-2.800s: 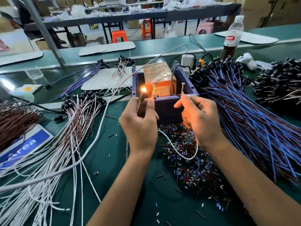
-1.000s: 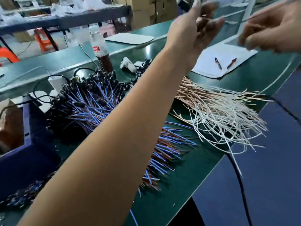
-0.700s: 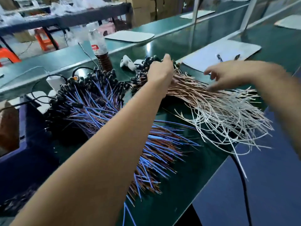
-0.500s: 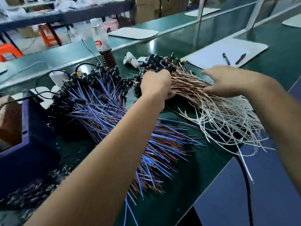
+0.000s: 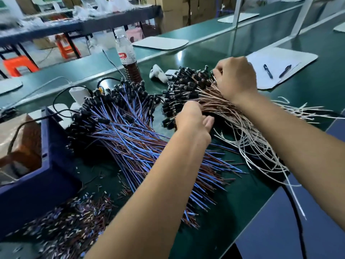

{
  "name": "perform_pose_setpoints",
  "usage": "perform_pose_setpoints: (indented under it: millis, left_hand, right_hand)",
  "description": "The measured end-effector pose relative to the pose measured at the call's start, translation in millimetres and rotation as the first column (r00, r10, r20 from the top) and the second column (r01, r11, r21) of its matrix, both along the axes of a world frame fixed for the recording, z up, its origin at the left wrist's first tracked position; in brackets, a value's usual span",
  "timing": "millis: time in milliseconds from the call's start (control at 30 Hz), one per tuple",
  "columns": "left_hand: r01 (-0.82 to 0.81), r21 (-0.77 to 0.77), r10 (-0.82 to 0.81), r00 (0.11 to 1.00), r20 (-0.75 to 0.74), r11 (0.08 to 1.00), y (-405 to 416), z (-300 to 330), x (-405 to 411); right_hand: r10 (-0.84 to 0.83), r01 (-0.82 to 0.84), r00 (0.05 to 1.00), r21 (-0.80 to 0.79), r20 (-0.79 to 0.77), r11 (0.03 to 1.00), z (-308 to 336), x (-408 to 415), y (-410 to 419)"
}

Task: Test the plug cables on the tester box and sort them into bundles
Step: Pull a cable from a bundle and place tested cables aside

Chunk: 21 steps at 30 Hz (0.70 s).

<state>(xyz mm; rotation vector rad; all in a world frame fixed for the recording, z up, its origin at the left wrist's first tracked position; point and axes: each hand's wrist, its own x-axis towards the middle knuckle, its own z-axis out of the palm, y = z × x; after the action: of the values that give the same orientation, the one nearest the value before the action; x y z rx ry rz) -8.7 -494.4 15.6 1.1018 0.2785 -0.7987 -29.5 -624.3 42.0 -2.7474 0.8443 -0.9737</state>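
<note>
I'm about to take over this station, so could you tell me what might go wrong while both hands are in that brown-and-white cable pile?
1. The right hand and left hand work in the tangled brown-and-white bundle; lifting one cable may drag out neighbours.
2. That bundle's white tails overhang the table edge, so loosened cables could slide off.
3. The blue-and-brown bundle lies alongside; plugs could get mixed between piles.

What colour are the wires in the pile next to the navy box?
Blue and brown wires with black plugs, seen in the head view.
</note>
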Motion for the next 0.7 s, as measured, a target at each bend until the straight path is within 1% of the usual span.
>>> perform_pose_setpoints:
  millis: [33, 67, 167, 267, 400, 467, 533, 600, 667, 700]
  left_hand:
    - [-0.001, -0.027, -0.001, 0.998, -0.065, 1.0, 3, -5, -1]
    - [-0.039, -0.051, 0.033, 0.995, -0.097, 0.998, 4, -10, 0]
    - [-0.175, -0.11, 0.162, 0.979, -0.122, 0.978, 4, -13, 7]
    - [-0.221, -0.089, 0.216, 0.974, -0.068, 0.971, 5, -14, 17]
    - [-0.172, -0.08, 0.178, 0.982, 0.064, 0.982, 4, -8, 30]
    - [-0.1, -0.078, 0.108, 0.988, 0.109, 0.992, 3, -2, 40]
    - [-0.014, -0.009, 0.015, 0.989, 0.149, 1.0, 4, 6, 49]
    - [0.096, 0.155, -0.126, 0.973, 0.194, 0.983, 7, 13, 54]
    - [0.198, 0.326, -0.277, 0.936, 0.216, 0.924, 14, 19, 55]
    - [0.229, 0.384, -0.329, 0.918, 0.221, 0.895, 19, 22, 53]
  right_hand:
    - [0.025, -0.025, 1.0, 0.011, -0.017, 1.0, -5, 4, 5]
    - [0.057, -0.056, 0.998, 0.017, -0.022, 0.998, -11, 7, 9]
    - [0.08, -0.082, 0.996, 0.032, 0.04, 0.996, -24, 10, 17]
    - [0.089, -0.091, 0.995, 0.051, 0.043, 0.995, -28, 13, 14]
    - [0.126, -0.123, 0.992, 0.091, -0.021, 0.988, -34, 12, 9]
    - [0.123, -0.12, 0.992, 0.118, -0.02, 0.986, -37, 13, 8]
    - [0.121, -0.115, 0.992, 0.148, -0.027, 0.982, -38, 14, 9]
    - [0.131, -0.121, 0.99, 0.18, -0.046, 0.976, -37, 14, 11]
    - [0.133, -0.12, 0.99, 0.202, -0.05, 0.972, -33, 11, 13]
    - [0.121, -0.111, 0.992, 0.202, -0.037, 0.973, -29, 9, 16]
